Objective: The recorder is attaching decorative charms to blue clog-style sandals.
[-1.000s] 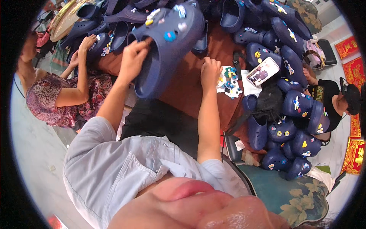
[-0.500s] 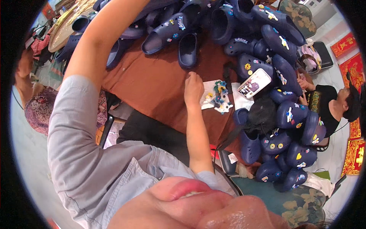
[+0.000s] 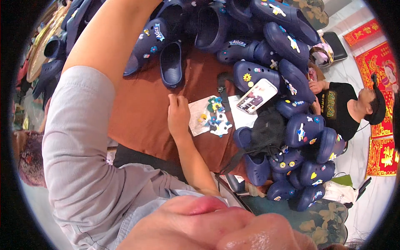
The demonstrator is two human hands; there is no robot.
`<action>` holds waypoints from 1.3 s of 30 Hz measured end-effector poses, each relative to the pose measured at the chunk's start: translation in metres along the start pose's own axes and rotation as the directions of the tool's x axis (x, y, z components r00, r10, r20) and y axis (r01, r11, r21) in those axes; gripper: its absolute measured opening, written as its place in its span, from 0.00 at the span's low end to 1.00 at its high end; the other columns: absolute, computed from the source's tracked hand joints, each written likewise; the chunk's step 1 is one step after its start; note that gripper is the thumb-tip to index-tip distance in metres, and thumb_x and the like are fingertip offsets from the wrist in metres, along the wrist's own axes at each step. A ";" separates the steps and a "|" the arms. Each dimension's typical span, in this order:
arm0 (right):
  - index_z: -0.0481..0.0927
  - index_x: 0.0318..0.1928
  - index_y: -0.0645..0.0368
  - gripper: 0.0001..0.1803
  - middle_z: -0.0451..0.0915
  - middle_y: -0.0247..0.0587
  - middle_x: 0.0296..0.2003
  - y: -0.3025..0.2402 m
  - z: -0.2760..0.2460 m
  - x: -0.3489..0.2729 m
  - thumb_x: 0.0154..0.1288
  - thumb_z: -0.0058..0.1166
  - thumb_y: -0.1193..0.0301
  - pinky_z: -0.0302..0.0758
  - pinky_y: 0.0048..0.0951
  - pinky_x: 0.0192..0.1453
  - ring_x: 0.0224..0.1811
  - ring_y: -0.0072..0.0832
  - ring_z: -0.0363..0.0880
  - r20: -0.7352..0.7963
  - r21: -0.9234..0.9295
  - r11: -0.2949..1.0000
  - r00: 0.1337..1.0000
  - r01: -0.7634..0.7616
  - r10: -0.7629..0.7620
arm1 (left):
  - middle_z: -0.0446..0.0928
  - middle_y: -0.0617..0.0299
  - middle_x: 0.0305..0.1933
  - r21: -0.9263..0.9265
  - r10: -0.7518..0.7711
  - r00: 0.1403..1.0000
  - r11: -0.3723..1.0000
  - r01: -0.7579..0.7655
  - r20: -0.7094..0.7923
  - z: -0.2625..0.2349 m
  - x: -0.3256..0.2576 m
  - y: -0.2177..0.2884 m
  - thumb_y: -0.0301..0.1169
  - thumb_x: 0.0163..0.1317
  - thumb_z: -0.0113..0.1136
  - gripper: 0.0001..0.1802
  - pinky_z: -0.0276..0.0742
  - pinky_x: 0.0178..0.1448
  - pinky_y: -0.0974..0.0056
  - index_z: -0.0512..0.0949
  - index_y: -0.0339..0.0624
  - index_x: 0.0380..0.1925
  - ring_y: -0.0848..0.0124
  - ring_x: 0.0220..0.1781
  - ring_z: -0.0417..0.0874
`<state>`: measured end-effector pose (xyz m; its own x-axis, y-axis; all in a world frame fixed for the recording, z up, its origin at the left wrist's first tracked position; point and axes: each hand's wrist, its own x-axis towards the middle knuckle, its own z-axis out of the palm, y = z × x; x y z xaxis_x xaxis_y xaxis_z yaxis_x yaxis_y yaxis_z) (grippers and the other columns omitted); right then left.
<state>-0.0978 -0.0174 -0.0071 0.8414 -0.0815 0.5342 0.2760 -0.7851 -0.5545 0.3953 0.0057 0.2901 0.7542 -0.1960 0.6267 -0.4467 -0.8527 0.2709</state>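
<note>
Rested a loosely curled right hand (image 3: 178, 116), with grip impossible to tell, on brown cloth (image 3: 139, 100), just short of a smooth, hollow navy clog (image 3: 171, 66) and left of small moulded charms (image 3: 219, 125) on white paper (image 3: 196, 110), and extended a left arm (image 3: 98, 39) beside perforated, rounded clogs (image 3: 146, 45), with the left hand out of view.

The left arm (image 3: 104, 43) is stretched far forward, the left hand hidden from view. The right forearm (image 3: 195, 162) is extended forward; the right hand (image 3: 178, 117) is turned knuckles up, its fingers (image 3: 172, 101) loosely bent.
</note>
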 end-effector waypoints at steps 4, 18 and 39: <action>0.73 0.48 0.61 0.17 0.72 0.48 0.37 -0.016 0.000 0.003 0.57 0.50 0.80 0.73 0.38 0.41 0.40 0.43 0.73 0.006 0.017 0.997 0.997 0.071 -0.071 | 0.82 0.47 0.41 0.215 0.040 0.999 0.976 -0.042 0.016 0.007 0.019 -0.064 0.35 0.57 0.54 0.13 0.78 0.50 0.57 0.85 0.44 0.35 0.56 0.46 0.84; 0.77 0.43 0.63 0.12 0.73 0.48 0.37 -0.005 -0.001 0.007 0.57 0.53 0.82 0.73 0.41 0.43 0.41 0.45 0.73 -0.055 0.017 0.999 0.998 0.027 -0.026 | 0.79 0.53 0.53 0.017 0.190 0.899 0.977 -0.213 0.394 0.021 0.010 -0.061 0.52 0.59 0.58 0.24 0.72 0.58 0.58 0.80 0.54 0.51 0.59 0.52 0.79; 0.76 0.34 0.63 0.05 0.74 0.46 0.32 0.005 -0.006 0.009 0.63 0.55 0.74 0.70 0.42 0.41 0.37 0.45 0.73 -0.148 0.080 0.993 0.986 0.088 -0.076 | 0.82 0.60 0.33 0.074 -0.034 0.874 0.997 -0.002 0.485 -0.214 -0.081 -0.087 0.38 0.58 0.57 0.18 0.78 0.37 0.62 0.81 0.46 0.48 0.70 0.32 0.80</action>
<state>-0.0920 -0.0258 -0.0009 0.7398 -0.1121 0.6634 0.3854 -0.7376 -0.5544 0.2697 0.1996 0.3722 0.9078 -0.3768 0.1841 -0.4113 -0.8857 0.2154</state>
